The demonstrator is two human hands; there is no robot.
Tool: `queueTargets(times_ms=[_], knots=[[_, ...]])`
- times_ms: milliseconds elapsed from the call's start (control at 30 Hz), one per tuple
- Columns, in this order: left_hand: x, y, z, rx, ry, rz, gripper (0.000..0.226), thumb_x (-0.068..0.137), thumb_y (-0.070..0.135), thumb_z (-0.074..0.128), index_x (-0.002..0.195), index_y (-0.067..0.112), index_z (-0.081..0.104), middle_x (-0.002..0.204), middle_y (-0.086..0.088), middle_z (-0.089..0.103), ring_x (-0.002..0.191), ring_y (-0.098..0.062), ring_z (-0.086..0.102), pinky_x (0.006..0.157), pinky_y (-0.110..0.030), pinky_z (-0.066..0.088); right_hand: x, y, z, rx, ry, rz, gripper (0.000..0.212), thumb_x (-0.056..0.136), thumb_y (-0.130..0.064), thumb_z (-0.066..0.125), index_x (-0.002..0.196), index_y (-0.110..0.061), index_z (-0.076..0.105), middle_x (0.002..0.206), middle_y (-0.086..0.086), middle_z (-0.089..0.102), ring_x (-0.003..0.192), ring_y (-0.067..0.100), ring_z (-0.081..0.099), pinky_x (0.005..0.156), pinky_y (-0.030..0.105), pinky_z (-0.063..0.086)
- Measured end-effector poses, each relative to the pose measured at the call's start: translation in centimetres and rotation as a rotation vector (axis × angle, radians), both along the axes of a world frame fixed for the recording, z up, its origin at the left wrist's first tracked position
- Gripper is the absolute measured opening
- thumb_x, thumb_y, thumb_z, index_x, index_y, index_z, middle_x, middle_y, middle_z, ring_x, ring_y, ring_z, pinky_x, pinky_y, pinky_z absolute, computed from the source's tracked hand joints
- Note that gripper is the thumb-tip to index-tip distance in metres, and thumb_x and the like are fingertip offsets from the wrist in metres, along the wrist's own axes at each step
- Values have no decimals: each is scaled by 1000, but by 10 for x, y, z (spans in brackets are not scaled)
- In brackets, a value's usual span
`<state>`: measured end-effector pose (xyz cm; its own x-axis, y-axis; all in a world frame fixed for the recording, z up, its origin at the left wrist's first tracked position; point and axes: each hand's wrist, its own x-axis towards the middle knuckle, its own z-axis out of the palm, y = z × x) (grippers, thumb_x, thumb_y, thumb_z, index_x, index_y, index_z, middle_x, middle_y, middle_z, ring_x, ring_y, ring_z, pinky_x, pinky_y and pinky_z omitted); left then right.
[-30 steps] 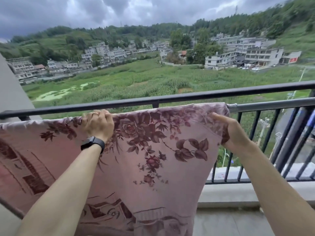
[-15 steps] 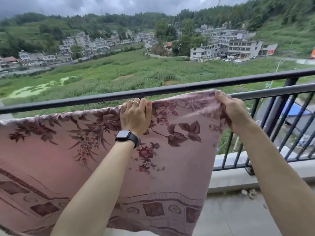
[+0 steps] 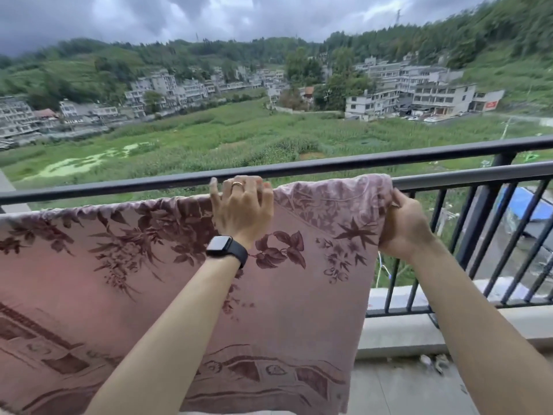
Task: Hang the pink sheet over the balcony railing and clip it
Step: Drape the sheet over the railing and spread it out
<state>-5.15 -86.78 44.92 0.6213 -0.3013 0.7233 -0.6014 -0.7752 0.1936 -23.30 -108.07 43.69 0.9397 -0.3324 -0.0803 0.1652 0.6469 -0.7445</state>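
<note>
Nearest, a watch (image 3: pixel 226 247) is worn on the left wrist, and the sheet (image 3: pixel 149 280) is seen hanging below the fingers toward the floor (image 3: pixel 404 390), patterned face inward. It is draped over the lower rail (image 3: pixel 478 178) of the railing (image 3: pixel 329 166). The left hand (image 3: pixel 242 211) is laid on the top fold, its fingers (image 3: pixel 253 188) curled over it; a ring (image 3: pixel 238 184) is worn on one. Well to the right of those fingers, the sheet's right edge is bunched and gripped by the right hand (image 3: pixel 402 226), whose fingers (image 3: pixel 398 199) are closed on the cloth just under the rail. Beyond both sets of fingers a field (image 3: pixel 239 136) and houses (image 3: pixel 419 94) are seen.

The step in hand is judged to be the spreading and squaring of the hung sheet; the hanging looks nearly done, the clipping not yet begun. No clip is seen in either hand or on the rail. For the next move, the bunched edge would need to be drawn flat rightward. Then one hand would have to be freed for a clip while the fold is pinned by the other.
</note>
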Motion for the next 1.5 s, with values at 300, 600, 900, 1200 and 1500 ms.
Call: queueTargets(times_ms=[300, 600, 900, 1200, 1500], knots=[[-36, -72, -23, 7, 27, 29, 50, 99, 46, 18, 105, 16, 58, 109, -7, 60, 107, -30, 49, 108, -50, 28, -29, -67, 46, -291, 48, -238, 46, 106, -35, 40, 109, 0, 69, 102, 17, 76, 95, 29, 74, 89, 42, 57], [-46, -80, -17, 44, 41, 143, 53, 98, 43, 16, 109, 13, 59, 112, -12, 61, 111, -33, 50, 113, -51, 23, -86, -158, 9, -310, 52, -346, 32, 101, -29, 51, 90, -11, 76, 84, 14, 77, 80, 24, 76, 79, 39, 55], [-131, -190, -6, 63, 32, -157, 45, 99, 43, 33, 130, 20, 55, 131, -4, 60, 131, -23, 44, 120, -49, 8, -86, -145, 6, -278, 17, -187, 55, 106, -41, 35, 129, -1, 64, 125, 22, 69, 118, 33, 66, 103, 44, 47], [-117, -203, -28, 40, -69, -113, 33, 100, 47, 34, 117, 25, 52, 107, 2, 55, 103, -23, 47, 101, -39, 26, -145, -220, 41, -393, 13, -556, 18, 87, -16, 72, 101, -4, 76, 85, 8, 77, 74, 21, 74, 68, 32, 56], [-135, -214, -18, 70, -14, 69, 37, 90, 38, 29, 102, 16, 57, 104, -9, 60, 103, -31, 49, 108, -47, 28, -177, -261, -13, -270, 46, -232, 45, 93, -29, 56, 129, -2, 62, 119, 19, 72, 114, 37, 67, 89, 50, 51]])
